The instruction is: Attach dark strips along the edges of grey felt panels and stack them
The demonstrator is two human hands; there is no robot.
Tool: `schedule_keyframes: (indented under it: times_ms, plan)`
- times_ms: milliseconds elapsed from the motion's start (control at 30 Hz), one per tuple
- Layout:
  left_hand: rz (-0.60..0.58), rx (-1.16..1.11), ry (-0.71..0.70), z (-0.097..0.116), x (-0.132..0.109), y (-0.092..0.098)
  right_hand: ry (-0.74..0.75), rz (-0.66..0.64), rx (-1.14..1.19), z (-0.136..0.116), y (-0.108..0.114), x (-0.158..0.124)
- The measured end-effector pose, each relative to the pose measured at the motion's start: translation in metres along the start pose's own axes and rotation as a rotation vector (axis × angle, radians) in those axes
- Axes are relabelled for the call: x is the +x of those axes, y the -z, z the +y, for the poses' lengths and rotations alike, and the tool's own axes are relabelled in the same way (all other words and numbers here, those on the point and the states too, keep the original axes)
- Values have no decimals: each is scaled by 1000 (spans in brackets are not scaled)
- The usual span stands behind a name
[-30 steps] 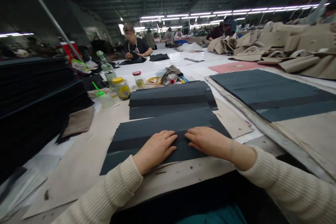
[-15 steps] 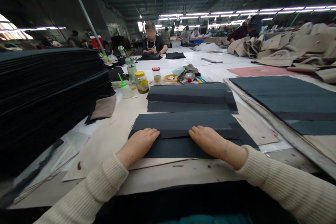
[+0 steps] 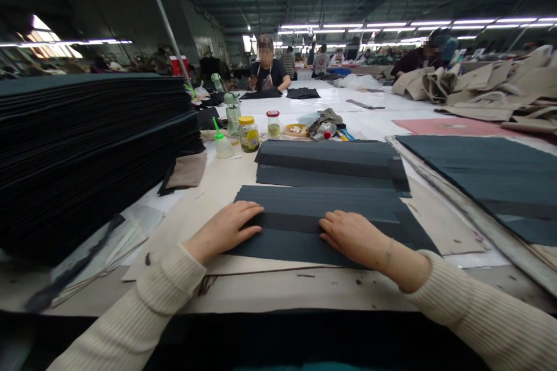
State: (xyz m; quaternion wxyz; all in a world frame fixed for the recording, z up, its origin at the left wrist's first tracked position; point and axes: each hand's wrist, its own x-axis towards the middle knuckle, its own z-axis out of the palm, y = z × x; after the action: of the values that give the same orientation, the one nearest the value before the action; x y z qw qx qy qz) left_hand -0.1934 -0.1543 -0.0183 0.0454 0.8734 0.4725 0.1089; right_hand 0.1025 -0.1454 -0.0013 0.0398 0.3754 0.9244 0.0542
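Note:
Dark blue-grey fabric panels [image 3: 287, 243], fanned in overlapping layers with a black strip [image 3: 291, 222] across them, lie flat in front of me. My left hand [image 3: 232, 225] rests on their left part, thumb apart from the fingers, open. On the right part lies my right hand [image 3: 350, 233], its fingers lightly bent on the black strip and the thumb side lower; it looks open and grips nothing. Just beyond is a second fanned set of dark panels [image 3: 331, 177], also crossed by a black strip.
A tall stack of dark panels [image 3: 87, 145] stands at left. Behind the work are a green-tipped bottle [image 3: 223, 146], a yellow-lidded jar [image 3: 249, 138] and a red-lidded jar [image 3: 273, 126]. More panels [image 3: 487, 168] lie on a board at right. A co-worker [image 3: 270, 72] is across the table.
My left thumb has spread away from the fingers, and the black strip now lies flat under my hands. The view has shifted, so everything appears slightly further right.

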Motion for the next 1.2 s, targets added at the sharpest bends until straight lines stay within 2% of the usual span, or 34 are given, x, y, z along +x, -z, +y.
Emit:
schedule_keyframes:
  times_ms: [100, 200, 267, 400, 567, 700, 867, 1033, 1200]
  plan:
    - [83, -168, 225, -35, -26, 5, 69, -9, 65, -12, 6, 16]
    - [137, -359, 374, -53, -45, 1, 165, -1, 166, -26, 13, 51]
    - [153, -441, 378, -54, -48, -3, 195, 0, 270, -37, 17, 81]
    - [115, -446, 310, -46, -44, -10, 119, -80, 458, -63, 21, 141]
    - [65, -438, 311, -48, -41, -11, 59, -147, 479, -89, 16, 186]
    - [66, -430, 310, -49, -40, -10, 33, -238, 492, -94, 14, 202]
    - [25, -395, 331, -49, -39, -9, 74, -336, 524, -91, 16, 207]
    - [27, -358, 350, -50, -40, -11, 166, -315, 564, -89, 13, 206]
    - [38, -351, 346, -50, -41, -12, 349, -231, 675, -86, 4, 204]
